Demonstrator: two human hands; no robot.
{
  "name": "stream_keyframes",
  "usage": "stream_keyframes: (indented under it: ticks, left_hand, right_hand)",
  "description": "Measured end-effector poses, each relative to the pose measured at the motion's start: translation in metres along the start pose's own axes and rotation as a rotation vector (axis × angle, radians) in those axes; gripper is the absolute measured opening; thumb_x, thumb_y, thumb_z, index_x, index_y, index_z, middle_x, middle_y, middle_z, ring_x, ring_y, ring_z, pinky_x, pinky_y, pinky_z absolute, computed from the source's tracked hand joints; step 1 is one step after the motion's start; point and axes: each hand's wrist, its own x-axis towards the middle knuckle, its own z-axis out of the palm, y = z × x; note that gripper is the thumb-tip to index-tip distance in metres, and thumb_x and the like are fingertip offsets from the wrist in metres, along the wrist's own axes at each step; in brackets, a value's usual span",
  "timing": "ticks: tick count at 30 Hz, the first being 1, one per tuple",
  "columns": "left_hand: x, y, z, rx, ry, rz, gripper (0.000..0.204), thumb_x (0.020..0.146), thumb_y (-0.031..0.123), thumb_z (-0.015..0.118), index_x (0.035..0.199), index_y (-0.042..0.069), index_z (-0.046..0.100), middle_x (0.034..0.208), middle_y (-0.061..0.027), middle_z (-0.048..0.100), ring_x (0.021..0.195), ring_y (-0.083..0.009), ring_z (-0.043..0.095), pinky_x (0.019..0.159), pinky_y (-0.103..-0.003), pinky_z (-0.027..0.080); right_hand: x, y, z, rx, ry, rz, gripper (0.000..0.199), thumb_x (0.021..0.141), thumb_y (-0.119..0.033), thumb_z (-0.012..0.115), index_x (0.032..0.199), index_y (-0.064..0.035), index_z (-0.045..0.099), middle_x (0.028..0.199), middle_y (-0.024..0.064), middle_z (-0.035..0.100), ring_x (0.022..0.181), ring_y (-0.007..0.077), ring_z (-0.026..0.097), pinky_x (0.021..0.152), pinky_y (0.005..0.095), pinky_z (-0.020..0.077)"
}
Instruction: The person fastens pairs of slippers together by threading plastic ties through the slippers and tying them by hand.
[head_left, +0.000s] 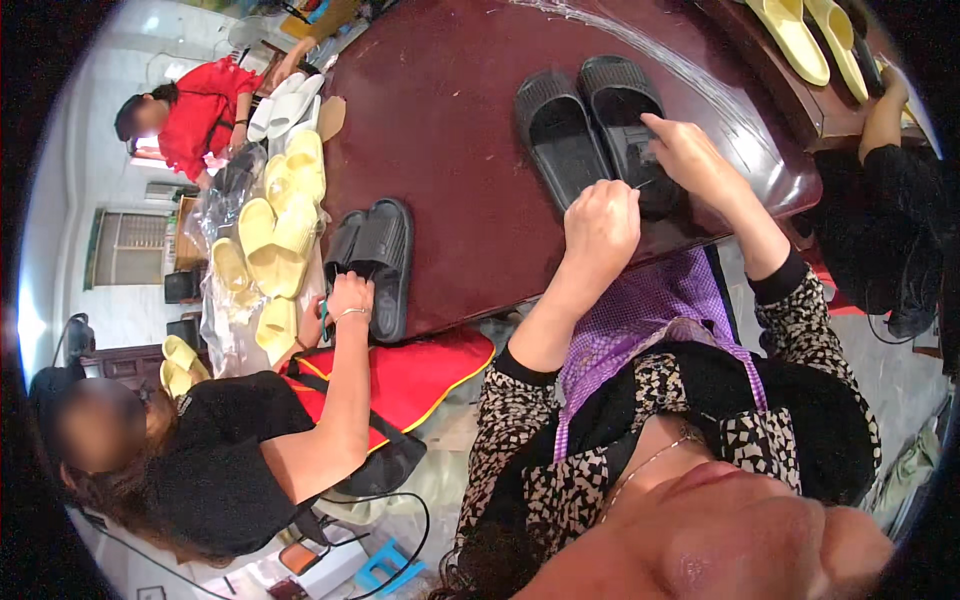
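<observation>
A pair of black slippers lies side by side on the dark red table, toes away from me: the left slipper (562,135) and the right slipper (620,100). Over the heel of the left one is my left hand (602,222), closed in a pinch. A thin dark strand seems to run from its fingertips toward my other hand; what it is stays unclear. My right hand (695,160) is over the right slipper's heel half, its forefinger reaching onto the footbed and the remaining fingers curled. What those fingers grip, if anything, is hidden.
The table (450,150) is glossy. At its left edge, a co-worker's hand (350,295) touches another black pair (388,240). Yellow slippers (280,235) and white ones (290,105) pile beyond. Another person (205,110) wears red. More yellow slippers (795,40) are far right, near a co-worker's arm (885,115).
</observation>
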Motion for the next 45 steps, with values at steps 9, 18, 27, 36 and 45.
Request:
stream_keyframes:
  ticks: [9, 18, 27, 36, 45]
  left_hand:
    - [-0.018, 0.033, -0.029, 0.04, -0.08, 0.049, 0.013, 0.08, 0.012, 0.06, 0.072, 0.004, 0.053, 0.068, -0.0116, 0.054, 0.064, -0.0289, 0.057, 0.058, -0.038, 0.047]
    - [-0.008, -0.001, -0.002, 0.037, -0.087, -0.036, 0.013, 0.082, 0.013, 0.059, 0.073, 0.003, 0.058, 0.071, -0.0128, 0.059, 0.066, -0.0308, 0.059, 0.06, -0.04, 0.048]
    - [0.04, -0.043, 0.037, 0.171, -0.085, -0.139, 0.025, 0.083, 0.024, 0.058, 0.074, 0.002, 0.058, 0.075, -0.0169, 0.062, 0.071, -0.0353, 0.061, 0.064, -0.044, 0.048]
    - [0.046, -0.063, 0.051, 0.175, 0.036, -0.195, 0.026, 0.085, 0.026, 0.057, 0.075, 0.002, 0.058, 0.075, -0.0171, 0.063, 0.071, -0.0362, 0.061, 0.064, -0.045, 0.049]
    - [0.025, -0.051, 0.073, 0.136, 0.127, -0.164, 0.022, 0.085, 0.022, 0.057, 0.075, 0.002, 0.057, 0.075, -0.0167, 0.061, 0.07, -0.0349, 0.061, 0.062, -0.044, 0.049]
  right_hand:
    - [-0.027, -0.025, -0.012, 0.128, -0.103, 0.084, 0.04, 0.079, -0.004, 0.054, 0.118, 0.0046, 0.05, 0.087, 0.0288, 0.058, 0.086, 0.0415, 0.057, 0.072, 0.0441, 0.0466]
    - [-0.022, 0.004, 0.011, 0.095, -0.033, 0.034, 0.039, 0.079, -0.006, 0.056, 0.117, 0.0029, 0.051, 0.09, 0.0279, 0.06, 0.087, 0.0411, 0.058, 0.074, 0.0454, 0.047]
    - [0.017, 0.007, 0.011, -0.039, 0.017, -0.005, 0.032, 0.081, -0.007, 0.056, 0.112, 0.0008, 0.056, 0.093, 0.0245, 0.062, 0.089, 0.0381, 0.06, 0.074, 0.0429, 0.0478]
    - [0.03, 0.049, -0.02, 0.141, 0.104, 0.085, 0.02, 0.083, -0.015, 0.057, 0.097, -0.0011, 0.062, 0.082, 0.0203, 0.064, 0.078, 0.0322, 0.064, 0.068, 0.0381, 0.0482]
    - [0.08, 0.128, 0.013, -0.056, 0.136, 0.051, 0.031, 0.08, -0.029, 0.061, 0.087, 0.0002, 0.066, 0.088, 0.0225, 0.063, 0.084, 0.0367, 0.062, 0.074, 0.0422, 0.0483]
